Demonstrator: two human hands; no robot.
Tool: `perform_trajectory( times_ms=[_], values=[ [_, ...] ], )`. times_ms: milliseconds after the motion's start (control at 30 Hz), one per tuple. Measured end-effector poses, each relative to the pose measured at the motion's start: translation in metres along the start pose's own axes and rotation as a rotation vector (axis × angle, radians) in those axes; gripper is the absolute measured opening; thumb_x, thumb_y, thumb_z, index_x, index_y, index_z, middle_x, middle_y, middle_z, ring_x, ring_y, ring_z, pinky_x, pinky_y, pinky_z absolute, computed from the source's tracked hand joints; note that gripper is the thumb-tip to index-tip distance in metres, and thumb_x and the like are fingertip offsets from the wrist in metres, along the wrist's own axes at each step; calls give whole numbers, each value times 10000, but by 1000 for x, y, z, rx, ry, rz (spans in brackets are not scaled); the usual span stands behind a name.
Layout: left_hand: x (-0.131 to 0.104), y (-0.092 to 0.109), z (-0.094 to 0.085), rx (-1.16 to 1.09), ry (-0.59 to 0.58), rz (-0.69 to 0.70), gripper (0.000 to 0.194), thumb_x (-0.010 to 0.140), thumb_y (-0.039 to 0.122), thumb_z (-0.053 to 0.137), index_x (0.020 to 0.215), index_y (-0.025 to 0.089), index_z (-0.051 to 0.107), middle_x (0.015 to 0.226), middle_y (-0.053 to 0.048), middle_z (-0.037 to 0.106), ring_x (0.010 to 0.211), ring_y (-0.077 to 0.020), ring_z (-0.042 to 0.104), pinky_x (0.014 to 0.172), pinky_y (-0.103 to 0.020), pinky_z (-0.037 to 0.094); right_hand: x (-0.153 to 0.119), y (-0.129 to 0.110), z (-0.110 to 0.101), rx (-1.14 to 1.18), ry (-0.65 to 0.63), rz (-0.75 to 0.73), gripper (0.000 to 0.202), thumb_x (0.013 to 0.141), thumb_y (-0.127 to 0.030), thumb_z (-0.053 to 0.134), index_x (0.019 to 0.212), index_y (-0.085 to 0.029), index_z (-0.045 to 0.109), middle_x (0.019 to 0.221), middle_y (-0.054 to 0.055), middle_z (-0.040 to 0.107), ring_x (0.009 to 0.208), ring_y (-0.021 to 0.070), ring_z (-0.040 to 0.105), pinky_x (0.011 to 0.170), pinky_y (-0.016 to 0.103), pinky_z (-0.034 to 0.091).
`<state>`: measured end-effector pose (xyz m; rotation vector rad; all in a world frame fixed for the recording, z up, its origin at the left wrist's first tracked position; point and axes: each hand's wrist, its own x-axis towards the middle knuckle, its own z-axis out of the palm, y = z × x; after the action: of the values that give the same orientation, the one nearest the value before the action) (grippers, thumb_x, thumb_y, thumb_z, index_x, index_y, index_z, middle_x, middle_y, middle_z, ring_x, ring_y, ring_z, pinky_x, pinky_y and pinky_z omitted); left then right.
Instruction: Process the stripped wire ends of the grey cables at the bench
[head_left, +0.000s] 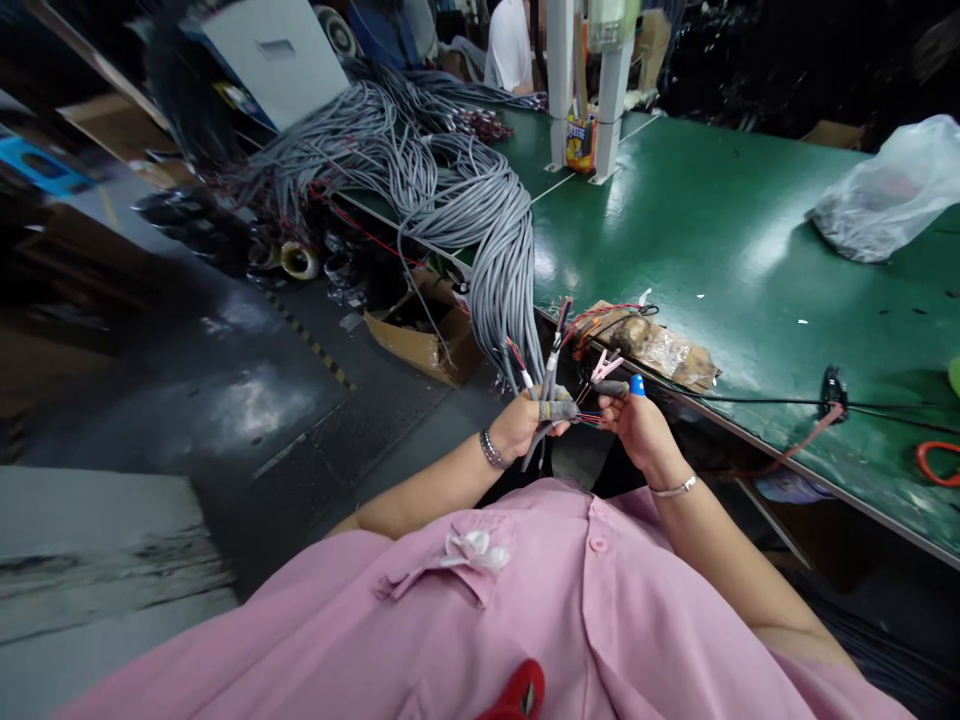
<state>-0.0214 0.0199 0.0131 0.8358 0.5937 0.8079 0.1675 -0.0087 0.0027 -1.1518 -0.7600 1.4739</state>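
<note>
My left hand (519,422) is closed round several grey cables (550,372) near their stripped ends, and grey covers sit on its fingertips. Thin coloured wires (589,418) run from there across to my right hand (634,425), whose fingers pinch their ends. A blue cover and a grey one show on the right fingers. Just beyond the hands, a pink clip (606,366) is near the bench edge. Behind it lies a taped piece of cardboard (664,350) with red and black wires on it. The exact wire tips are hidden by the fingers.
A large bundle of grey cables (442,190) drapes over the green bench (720,220) and hangs off its front left edge. A cardboard box (427,345) stands below. On the bench are a plastic bag (889,190), white posts (561,90) and orange-handled scissors (934,462).
</note>
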Motion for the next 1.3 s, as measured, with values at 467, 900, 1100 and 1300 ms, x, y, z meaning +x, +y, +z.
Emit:
perform_trajectory(
  times_ms=[467, 900, 1100, 1300],
  values=[
    [33, -8, 1, -185, -61, -150, 278, 556, 275, 782, 716, 96, 640, 591, -32, 628, 381, -73, 507, 373, -182, 336, 39, -14, 13, 310, -103, 66, 429, 755, -618, 641, 848, -199, 640, 822, 31, 688, 623, 119, 586, 571, 252, 516],
    [33, -11, -2, -154, -68, -134, 256, 598, 280, 777, 691, 96, 623, 562, -28, 612, 373, -75, 493, 362, -188, 318, 44, -4, 14, 493, -96, 65, 402, 767, -600, 642, 830, -203, 654, 759, 4, 695, 602, 104, 600, 549, 221, 525],
    [13, -13, 7, -91, 2, 2, 283, 589, 283, 813, 663, 109, 602, 522, 1, 581, 398, -73, 484, 406, -196, 335, 31, -8, 10, 451, -186, 101, 514, 743, -686, 596, 854, -189, 667, 804, 29, 698, 659, 126, 624, 621, 258, 560],
    [10, -14, 13, -32, 56, 91, 261, 641, 302, 786, 664, 118, 602, 495, 7, 566, 417, -70, 479, 428, -196, 290, 29, -13, 14, 344, -74, 11, 296, 760, -454, 717, 862, -179, 673, 759, 4, 683, 613, 99, 591, 553, 216, 527]
  ],
)
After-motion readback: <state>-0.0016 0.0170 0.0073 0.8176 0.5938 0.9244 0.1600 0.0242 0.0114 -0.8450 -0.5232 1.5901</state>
